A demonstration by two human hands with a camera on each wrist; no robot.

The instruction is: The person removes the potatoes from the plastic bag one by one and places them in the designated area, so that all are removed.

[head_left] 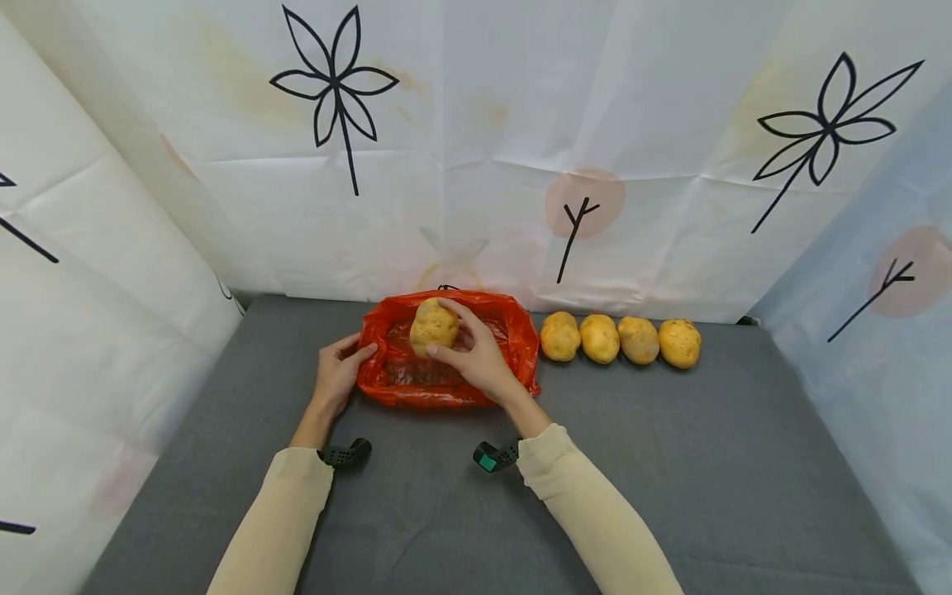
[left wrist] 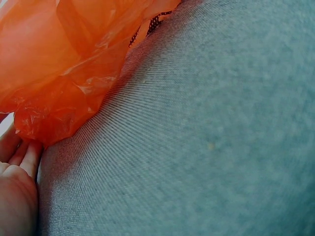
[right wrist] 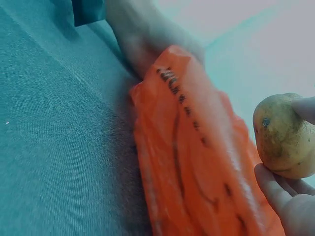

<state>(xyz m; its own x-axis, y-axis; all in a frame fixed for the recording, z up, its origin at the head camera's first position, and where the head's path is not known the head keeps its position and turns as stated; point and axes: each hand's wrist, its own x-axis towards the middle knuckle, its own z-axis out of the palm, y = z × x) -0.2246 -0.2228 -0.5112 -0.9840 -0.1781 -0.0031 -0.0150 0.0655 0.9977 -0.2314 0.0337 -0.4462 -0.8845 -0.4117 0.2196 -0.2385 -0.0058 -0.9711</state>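
Note:
A red plastic bag (head_left: 446,397) lies spread wide at its mouth near the back of the table. Over that mouth my right hand (head_left: 476,351) grips a yellow potato (head_left: 433,326) between thumb and fingers. The right wrist view shows the potato (right wrist: 283,135) with a dark spot, beside the bag (right wrist: 192,162). At the bag's left rim my left hand (head_left: 338,372) pinches the plastic between thumb and fingers. In the left wrist view, the fingers of that hand (left wrist: 17,182) sit at the lower edge of the bag (left wrist: 64,73).
Several potatoes (head_left: 599,339) stand in a row just right of the bag. A grey cloth (head_left: 632,479) covers the table. White patterned fabric (head_left: 476,107) hangs behind and along both sides.

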